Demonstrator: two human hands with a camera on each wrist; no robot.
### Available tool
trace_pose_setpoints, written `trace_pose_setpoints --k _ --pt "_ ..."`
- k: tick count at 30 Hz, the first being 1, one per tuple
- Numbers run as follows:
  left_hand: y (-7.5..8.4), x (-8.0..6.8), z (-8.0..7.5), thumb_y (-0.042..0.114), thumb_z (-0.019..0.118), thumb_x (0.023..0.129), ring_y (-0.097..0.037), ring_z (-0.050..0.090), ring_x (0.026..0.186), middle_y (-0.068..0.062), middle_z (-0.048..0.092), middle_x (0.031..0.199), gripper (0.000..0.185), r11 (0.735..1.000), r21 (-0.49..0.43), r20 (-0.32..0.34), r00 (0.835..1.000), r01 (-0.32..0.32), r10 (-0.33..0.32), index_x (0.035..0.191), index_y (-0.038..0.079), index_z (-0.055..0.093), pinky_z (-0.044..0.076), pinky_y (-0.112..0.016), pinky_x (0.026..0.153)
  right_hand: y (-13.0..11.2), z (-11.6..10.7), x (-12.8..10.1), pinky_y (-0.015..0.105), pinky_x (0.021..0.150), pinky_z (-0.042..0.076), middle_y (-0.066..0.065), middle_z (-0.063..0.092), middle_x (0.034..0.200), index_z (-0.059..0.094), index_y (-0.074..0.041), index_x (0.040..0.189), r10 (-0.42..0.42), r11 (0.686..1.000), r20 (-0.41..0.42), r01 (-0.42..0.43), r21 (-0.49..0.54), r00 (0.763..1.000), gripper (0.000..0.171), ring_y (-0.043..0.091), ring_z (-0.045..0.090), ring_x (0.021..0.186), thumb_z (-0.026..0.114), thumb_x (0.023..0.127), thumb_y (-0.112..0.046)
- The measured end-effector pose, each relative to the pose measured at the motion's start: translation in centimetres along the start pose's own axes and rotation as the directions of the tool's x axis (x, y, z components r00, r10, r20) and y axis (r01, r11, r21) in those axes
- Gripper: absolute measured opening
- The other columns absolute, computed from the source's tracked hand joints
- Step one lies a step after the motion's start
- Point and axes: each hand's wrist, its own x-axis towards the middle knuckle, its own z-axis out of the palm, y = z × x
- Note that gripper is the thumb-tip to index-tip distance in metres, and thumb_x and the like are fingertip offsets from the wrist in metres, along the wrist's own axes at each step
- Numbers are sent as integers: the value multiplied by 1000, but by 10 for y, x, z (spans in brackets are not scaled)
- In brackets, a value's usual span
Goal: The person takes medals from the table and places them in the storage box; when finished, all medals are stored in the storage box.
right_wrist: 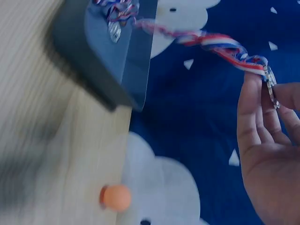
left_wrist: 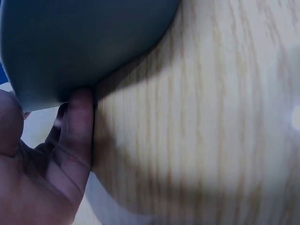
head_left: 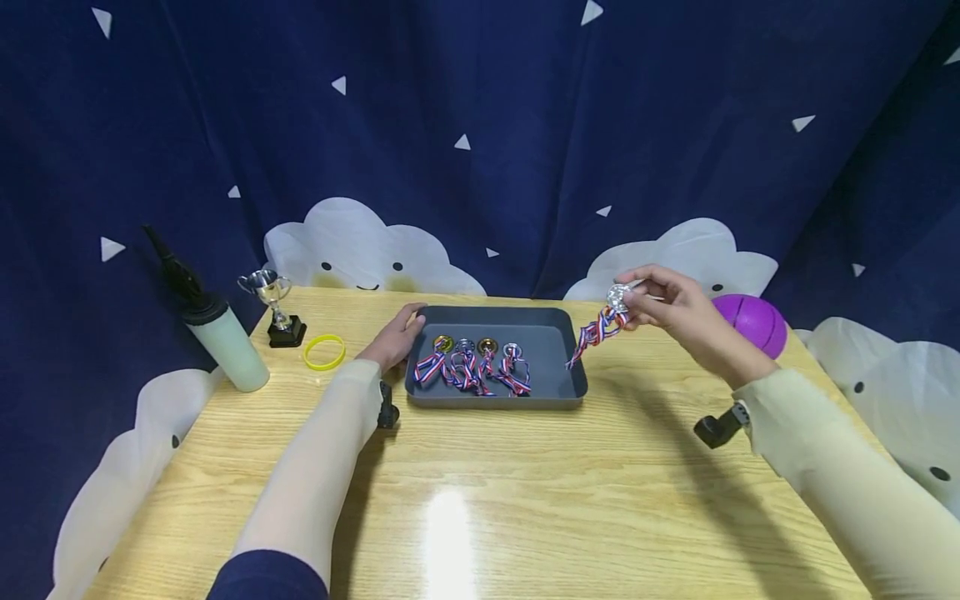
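Work surface: light wood-grain table point(head_left: 525, 500) with a bright glare spot near the front edge. Backdrop: dark blue curtain point(head_left: 480, 125) printed with white triangles and smiling white clouds, closing in the table on three sides. Far left on the table, a black-topped pump bottle point(head_left: 217, 329) with a pale body, tilted; just right of it a small silver trophy cup point(head_left: 275, 307) on a black base, then a yellow wristband point(head_left: 324, 351) lying flat. Left hand point(head_left: 395, 337) rests against the near-left corner of the grey tray point(head_left: 555, 333); the left wrist view shows the fingers point(left_wrist: 77, 136) relaxed and touching the tray wall, gripping nothing. Inside the tray, along its left and middle, four medals point(head_left: 475, 360) lie in a row with red-white-blue ribbons bunched below them. Right hand point(head_left: 671, 310) is raised above the table just beyond the tray's right rim, fingertips pinching a silver medal point(head_left: 617, 297); its striped ribbon point(head_left: 596, 332) hangs down toward the tray's right edge. Behind the right hand, a purple ball point(head_left: 753, 321) sits near the table's far right edge. The right wrist view also shows a small orange ball point(right_wrist: 115, 197) at the table edge, blurred.
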Motion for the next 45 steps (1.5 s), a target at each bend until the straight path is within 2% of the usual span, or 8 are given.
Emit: trace_pose_setpoints --k 7,15,22,27,29,32,38,45 --pt "2 1 0 42 27 116 -30 63 110 -22 48 155 52 1000 -8 4 1000 19 -19 167 34 22 54 -32 75 13 30 39 24 74 63 -3 71 90 55 9 133 178 960 160 -136 -243 971 31 7 69 77 58 105 -2" --pt "4 1 -2 41 27 116 -28 64 104 -22 49 153 53 1000 -8 -2 1000 11 -11 167 32 23 54 -29 70 48 67 71 29 75 64 8 65 89 56 17 121 343 873 196 -235 -427 919 23 11 65 76 58 100 7" --pt "7 -1 1 40 27 116 -22 64 89 -24 56 140 52 1000 -18 7 1000 4 -4 167 31 23 55 -29 66 62 87 82 33 72 66 12 60 88 59 13 108 394 730 192 -179 -660 899 14 18 69 73 64 95 10" --pt "10 -2 1 40 26 116 -19 65 85 -24 56 138 53 1000 -18 16 1000 -8 8 168 31 22 57 -29 66 67 91 84 27 64 64 13 59 90 60 10 101 404 617 132 -163 -770 905 13 16 67 68 64 89 11" --pt "10 -2 1 41 26 116 -20 65 86 -24 56 138 52 1000 -17 7 1000 -13 14 167 31 23 57 -30 66 68 92 84 26 62 62 14 60 91 61 10 100 396 593 116 -158 -789 911 13 15 65 66 65 88 10" --pt "9 -4 0 40 26 116 -22 64 86 -25 57 136 52 1000 -21 -4 1000 -18 18 167 31 23 56 -30 66 69 96 85 24 60 59 16 64 93 64 10 103 390 570 111 -145 -809 914 13 14 63 65 67 91 7" --pt "3 -6 2 40 26 116 -21 63 89 -24 56 139 52 1000 -24 21 1000 16 -16 167 32 23 55 -28 67 74 101 82 25 63 60 21 70 101 66 10 112 441 526 125 -144 -838 889 18 15 66 68 65 96 4" --pt "1 -3 3 38 26 116 -23 63 89 -25 57 139 51 1000 -15 -11 1000 -3 3 167 30 24 54 -30 68 79 98 82 25 61 58 17 67 95 65 7 105 379 524 116 -109 -845 918 12 15 63 68 68 94 4"
